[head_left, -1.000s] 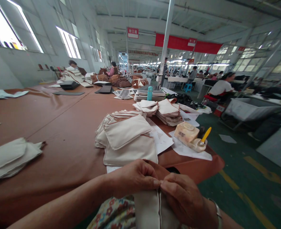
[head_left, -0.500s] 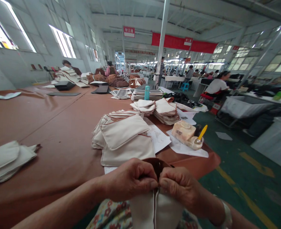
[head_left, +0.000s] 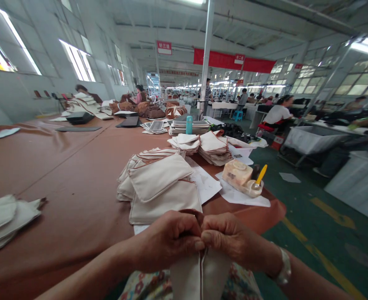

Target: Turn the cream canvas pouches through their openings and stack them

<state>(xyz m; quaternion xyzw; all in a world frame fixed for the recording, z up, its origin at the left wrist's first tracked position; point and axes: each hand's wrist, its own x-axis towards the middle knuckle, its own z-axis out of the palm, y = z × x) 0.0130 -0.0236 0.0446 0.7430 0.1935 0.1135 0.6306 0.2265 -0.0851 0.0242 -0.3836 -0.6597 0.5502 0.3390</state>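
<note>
My left hand (head_left: 168,241) and my right hand (head_left: 230,241) meet at the bottom middle, both pinching the top edge of a cream cloth pouch (head_left: 199,277) that hangs down over my lap. A dark brown piece shows just behind my fingers. A stack of similar cream pouches (head_left: 160,185) with brown trim lies on the brown table (head_left: 71,166) just beyond my hands. My right wrist wears a watch (head_left: 284,266).
More pouch stacks (head_left: 207,146) lie farther along, and another pile (head_left: 2,218) at the left edge. A tub with a yellow-handled tool (head_left: 245,179) sits on white paper near the table's right edge. A teal bottle (head_left: 189,124) stands behind. Other people work at distant tables.
My hands have stayed pinched on the pouch edge, rising a little and drawing closer together. The view has tilted slightly up and to the right.
</note>
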